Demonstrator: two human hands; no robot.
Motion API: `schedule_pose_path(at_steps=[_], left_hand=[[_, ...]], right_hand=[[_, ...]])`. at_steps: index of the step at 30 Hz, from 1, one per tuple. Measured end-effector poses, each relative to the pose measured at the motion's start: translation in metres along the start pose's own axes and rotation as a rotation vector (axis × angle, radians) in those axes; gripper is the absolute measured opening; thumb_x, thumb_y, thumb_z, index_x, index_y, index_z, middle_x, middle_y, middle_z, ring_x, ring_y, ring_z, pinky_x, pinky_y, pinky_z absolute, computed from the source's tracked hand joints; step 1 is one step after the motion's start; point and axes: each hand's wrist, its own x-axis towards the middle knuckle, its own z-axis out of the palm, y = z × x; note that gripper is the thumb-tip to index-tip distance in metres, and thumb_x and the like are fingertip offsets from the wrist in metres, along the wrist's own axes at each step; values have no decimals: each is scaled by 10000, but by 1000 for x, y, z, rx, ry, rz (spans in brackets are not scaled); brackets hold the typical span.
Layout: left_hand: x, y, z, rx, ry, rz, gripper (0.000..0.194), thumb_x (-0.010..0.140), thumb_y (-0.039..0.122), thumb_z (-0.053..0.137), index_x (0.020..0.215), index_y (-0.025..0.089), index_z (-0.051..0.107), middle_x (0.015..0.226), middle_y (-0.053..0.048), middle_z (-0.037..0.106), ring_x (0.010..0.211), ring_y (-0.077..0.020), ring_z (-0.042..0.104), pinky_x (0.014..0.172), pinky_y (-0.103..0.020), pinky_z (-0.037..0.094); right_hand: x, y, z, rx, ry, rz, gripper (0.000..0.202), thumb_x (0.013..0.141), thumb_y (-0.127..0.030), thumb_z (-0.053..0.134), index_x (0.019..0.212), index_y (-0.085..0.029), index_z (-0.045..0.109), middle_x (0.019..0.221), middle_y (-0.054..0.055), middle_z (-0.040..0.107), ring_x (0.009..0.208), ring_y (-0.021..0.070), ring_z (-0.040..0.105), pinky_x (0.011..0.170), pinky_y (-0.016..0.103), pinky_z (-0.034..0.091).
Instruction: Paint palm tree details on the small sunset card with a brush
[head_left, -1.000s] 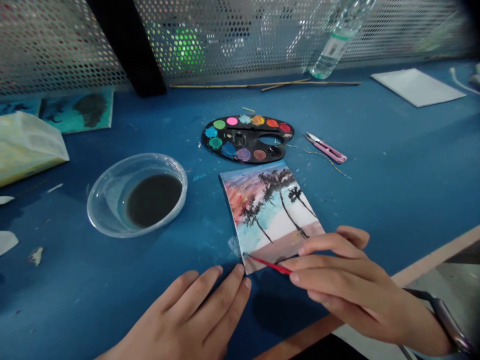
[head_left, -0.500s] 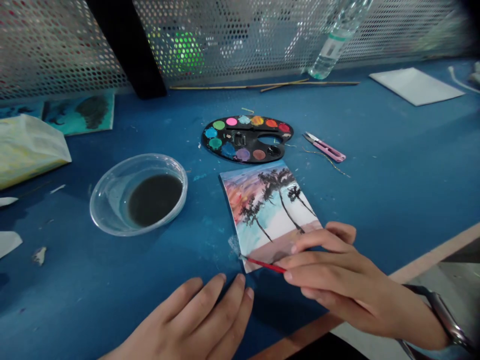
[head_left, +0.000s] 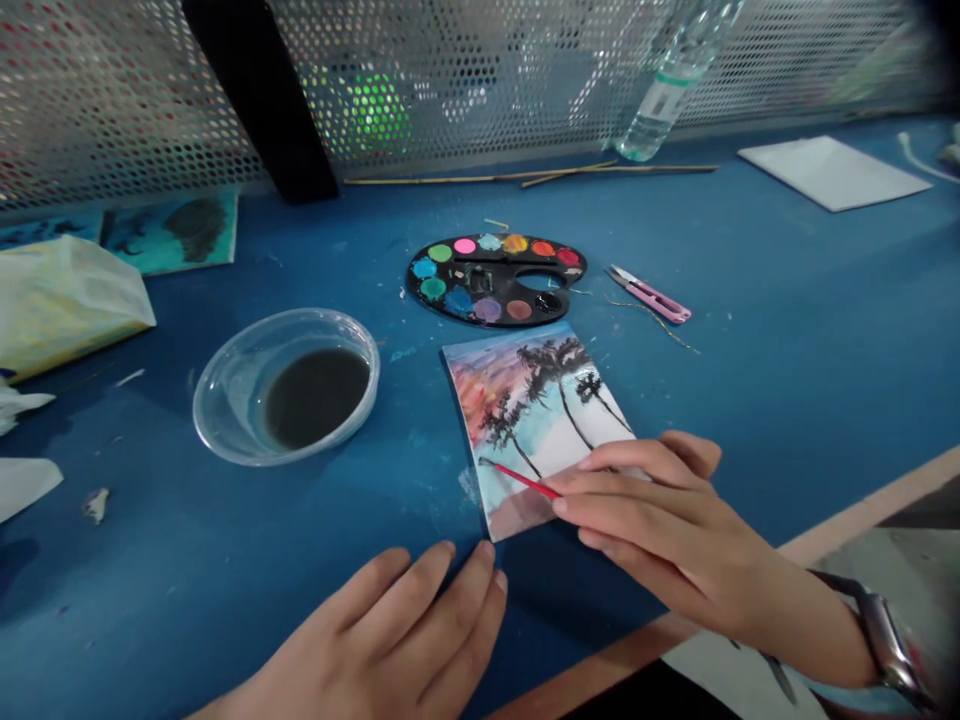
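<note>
Between the fingers of my right hand [head_left: 652, 520] is a thin red paintbrush [head_left: 529, 482], its tip at the left side of a small painting [head_left: 551, 420]. Black palm trees stand on that painting against a pink, orange and pale blue sky, above a brownish-pink strip. My right fingers cover its lower right corner. My left hand [head_left: 405, 630] lies on the blue table with fingers stretched out, fingertips close to the lower left corner of the painting and holding nothing. Just beyond the painting sits a black paint palette [head_left: 495, 270] with several coloured wells.
A clear plastic bowl of dark water [head_left: 214, 405] stands left of the painting. Pink thread snips [head_left: 651, 295] lie right of the palette. Farther back are thin sticks [head_left: 450, 180], a water bottle [head_left: 664, 100], a white panel [head_left: 832, 172] and a perforated metal screen [head_left: 480, 80].
The brush tip has moved up along the painting's left side, away from its lower left corner. My right hand has shifted slightly left with it. The left hand stays nearly in place.
</note>
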Motion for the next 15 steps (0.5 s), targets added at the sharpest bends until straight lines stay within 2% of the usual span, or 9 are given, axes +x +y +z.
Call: schedule_pose_path(at_steps=[3, 8, 12, 15], left_hand=[[0, 0, -1, -2, 5, 5, 393, 1086, 251, 299, 1325, 252, 611, 1391, 60, 611, 1213, -163, 513, 963, -349, 371], [0, 3, -4, -6, -31, -26, 360, 1086, 300, 345, 1336, 259, 601, 1388, 65, 613, 1201, -162, 517, 966, -345, 379], [1, 2, -3, 3, -38, -22, 370, 1086, 297, 337, 1337, 261, 606, 1401, 64, 604, 1210, -166, 514, 969, -350, 376], [2, 1, -3, 13, -39, -13, 371, 1084, 307, 345, 1344, 260, 605, 1405, 59, 601, 1211, -170, 514, 971, -353, 375]], right_hand=[[-1, 0, 1, 51, -41, -40, 160, 1008, -221, 552, 1080, -286, 679, 1051, -70, 796, 1062, 152, 623, 920, 353, 310], [-2, 0, 0, 44, 14, 47, 180, 1019, -212, 525, 1091, -283, 673, 1068, -60, 790, 1054, 145, 615, 958, 355, 285], [-3, 1, 1, 126, -41, -6, 158, 1013, -243, 542, 1073, -291, 680, 1055, -69, 789, 1060, 145, 619, 968, 345, 296], [-4, 0, 1, 86, 17, 50, 185, 1013, -202, 524, 1086, -285, 672, 1045, -55, 791, 1059, 150, 623, 948, 349, 299]])
